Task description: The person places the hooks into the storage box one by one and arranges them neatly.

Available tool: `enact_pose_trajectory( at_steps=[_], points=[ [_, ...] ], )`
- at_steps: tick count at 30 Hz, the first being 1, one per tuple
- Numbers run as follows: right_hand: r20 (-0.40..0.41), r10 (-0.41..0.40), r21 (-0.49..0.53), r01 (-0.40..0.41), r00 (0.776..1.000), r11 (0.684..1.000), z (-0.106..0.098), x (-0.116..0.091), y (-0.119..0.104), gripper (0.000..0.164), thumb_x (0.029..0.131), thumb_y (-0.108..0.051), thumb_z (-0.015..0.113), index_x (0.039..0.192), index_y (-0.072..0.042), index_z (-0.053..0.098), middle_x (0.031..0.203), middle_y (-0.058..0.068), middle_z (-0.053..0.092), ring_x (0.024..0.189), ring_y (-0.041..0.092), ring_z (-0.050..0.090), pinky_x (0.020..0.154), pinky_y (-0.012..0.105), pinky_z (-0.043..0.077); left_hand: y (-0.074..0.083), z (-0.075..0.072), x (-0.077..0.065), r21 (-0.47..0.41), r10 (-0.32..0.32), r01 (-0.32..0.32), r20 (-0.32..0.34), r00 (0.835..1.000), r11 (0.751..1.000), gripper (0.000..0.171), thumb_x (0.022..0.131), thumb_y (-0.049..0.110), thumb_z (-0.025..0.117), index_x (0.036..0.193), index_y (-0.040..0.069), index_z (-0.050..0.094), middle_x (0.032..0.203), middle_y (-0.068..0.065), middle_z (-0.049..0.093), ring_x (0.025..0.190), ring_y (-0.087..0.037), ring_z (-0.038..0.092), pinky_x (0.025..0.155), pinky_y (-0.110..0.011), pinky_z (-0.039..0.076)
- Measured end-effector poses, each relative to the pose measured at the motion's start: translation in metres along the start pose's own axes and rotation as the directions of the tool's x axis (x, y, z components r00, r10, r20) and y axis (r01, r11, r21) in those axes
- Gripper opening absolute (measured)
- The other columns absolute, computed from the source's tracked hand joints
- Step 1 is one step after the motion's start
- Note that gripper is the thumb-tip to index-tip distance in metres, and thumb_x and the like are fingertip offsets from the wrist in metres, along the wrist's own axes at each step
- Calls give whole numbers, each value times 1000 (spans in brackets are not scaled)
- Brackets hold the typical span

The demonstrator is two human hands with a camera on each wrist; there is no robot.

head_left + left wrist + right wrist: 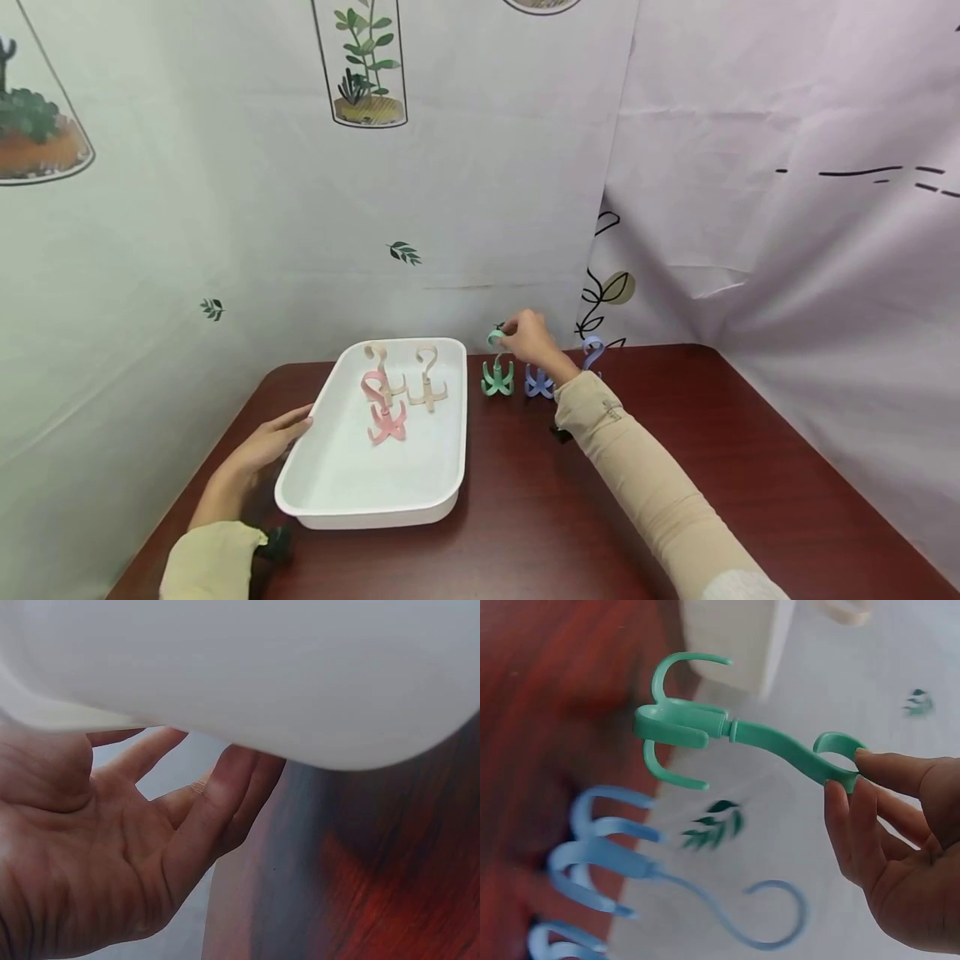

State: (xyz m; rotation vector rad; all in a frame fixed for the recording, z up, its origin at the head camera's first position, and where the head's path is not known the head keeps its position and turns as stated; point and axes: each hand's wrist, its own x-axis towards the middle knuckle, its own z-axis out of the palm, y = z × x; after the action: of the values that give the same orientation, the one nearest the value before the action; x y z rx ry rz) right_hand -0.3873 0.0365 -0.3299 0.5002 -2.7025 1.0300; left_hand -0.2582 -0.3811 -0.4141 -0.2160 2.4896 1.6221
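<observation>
I am pinching the top loop of the green four-claw hook [727, 735] between the fingertips [847, 802] of my right hand [528, 336], its claws hanging below them beside the blue hooks [538, 382]. My left hand [262, 446] is resting straight, relaxed fingers [225, 787] against the white tray's [375, 500] outer wall.

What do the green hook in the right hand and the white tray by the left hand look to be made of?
Green hook: looks like moulded plastic, with one even colour, rounded edges, a soft sheen and a visible joint at the neck. The right hand pinches its top loop.
White tray: smooth and opaque, with a rolled rim and a mild gloss; probably plastic or melamine, though enamelled metal cannot be ruled out. The left hand touches its side.
</observation>
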Motion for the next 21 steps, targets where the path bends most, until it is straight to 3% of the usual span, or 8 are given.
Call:
enact_pose_trajectory(
  at_steps=[6, 10, 16, 21],
  points=[
    [-100, -86, 56, 92, 991, 994, -27, -10, -32, 19, 89, -15, 76, 100, 0, 75, 93, 12, 74, 80, 22, 69, 72, 34, 55, 3, -1, 2, 13, -2, 2, 4, 1000, 1000, 67, 104, 38, 49, 156, 3, 24, 144, -34, 42, 109, -36, 62, 77, -46, 57],
    [-111, -102, 113, 115, 989, 987, -37, -21, -57, 23, 89, -21, 76, 103, -3, 75, 96, 10, 73, 73, 19, 69, 63, 30, 56, 4, -2, 2, 8, 0, 0, -3, 1000, 1000, 67, 104, 38, 49, 156, 3, 24, 143, -34, 43, 107, -34, 63, 77, -46, 57],
    [-89, -155, 224, 172, 984, 959, -24, -33, -79, 21, 88, -18, 77, 101, -2, 74, 93, 9, 73, 75, 20, 71, 56, 27, 55, 2, -1, -1, 4, -17, 17, -6, 1000, 1000, 69, 104, 40, 49, 156, 3, 23, 142, -35, 44, 102, -31, 65, 76, -46, 57],
    [-68, -187, 233, 198, 980, 952, -3, -42, -86, 18, 88, -16, 77, 98, -2, 74, 89, 8, 73, 74, 20, 71, 56, 26, 55, 1, 1, -3, -9, -10, 10, -1, 1000, 1000, 68, 104, 38, 49, 156, 2, 23, 140, -35, 45, 102, -30, 65, 76, -46, 57]
  ],
)
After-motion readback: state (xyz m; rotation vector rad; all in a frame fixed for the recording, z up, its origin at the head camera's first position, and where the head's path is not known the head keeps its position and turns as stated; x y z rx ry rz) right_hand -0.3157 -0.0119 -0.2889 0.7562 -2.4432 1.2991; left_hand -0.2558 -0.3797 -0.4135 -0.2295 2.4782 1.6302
